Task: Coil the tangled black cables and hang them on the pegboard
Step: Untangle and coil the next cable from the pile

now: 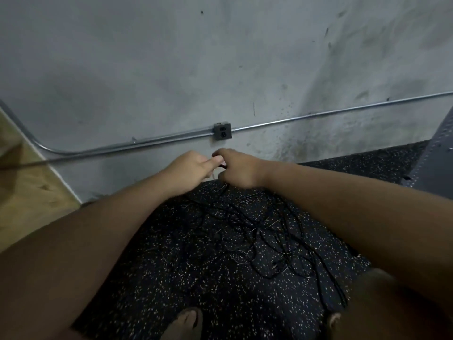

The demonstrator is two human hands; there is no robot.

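Two edges hem the work spot: a wooden board (27,182) slanting along the left and a dark perforated metal post (436,153) leaning in at the right, with the grey wall (220,57) closing off the far side. Between them the speckled black floor (152,278) widens toward the person, and at the right it runs along the wall foot up to the post. Low on the wall a metal conduit (122,146) runs across, bending upward at the left near the board. An outlet (222,131) sits on it just above where the hands meet. The cables (257,229) lie in a loose tangle on the floor, spread from the wall foot back toward the person's right side, mostly under and beside the right forearm. One strand rises from the heap to the hands. Both arms are stretched forward and converge, held above the floor close to the wall. The right hand (236,169) has its back up and its fingers curled down round a dark bit of cable. The left hand (190,169) is right beside it, thumb and fingertips pointing at the right hand's and touching them; whether it really pinches the cable I can't tell from here. Bare toes (187,320) show at the near edge of the floor.
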